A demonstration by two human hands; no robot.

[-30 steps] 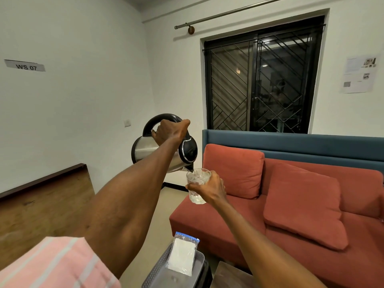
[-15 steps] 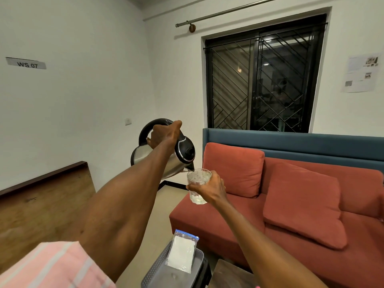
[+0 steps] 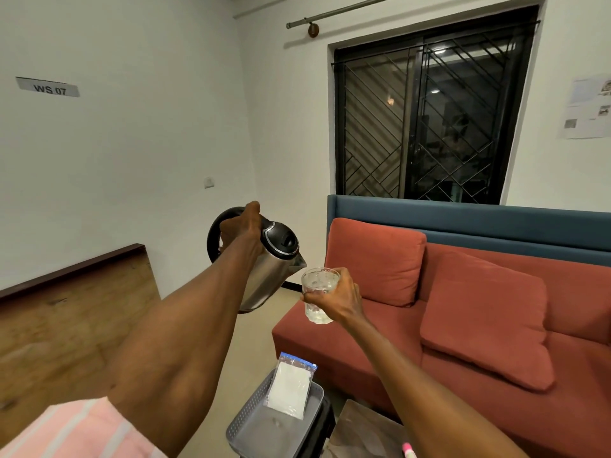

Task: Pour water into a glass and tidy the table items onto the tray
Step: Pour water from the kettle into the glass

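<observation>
Head view: left hand (image 3: 243, 228) grips the black handle of the steel electric kettle (image 3: 267, 269), tilted spout-down just beside the glass (image 3: 319, 294). Right hand (image 3: 337, 297) wraps the glass, held mid-air, water inside. Below, grey tray (image 3: 254, 421) holds a zip bag (image 3: 291, 388); red sofa (image 3: 463, 309) behind.

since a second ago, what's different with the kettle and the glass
The left hand has tipped the kettle back toward upright and lowered it; its spout now sits beside the glass rim. The right hand still grips the glass, which holds water. The pouch stays in the grey tray.
</observation>
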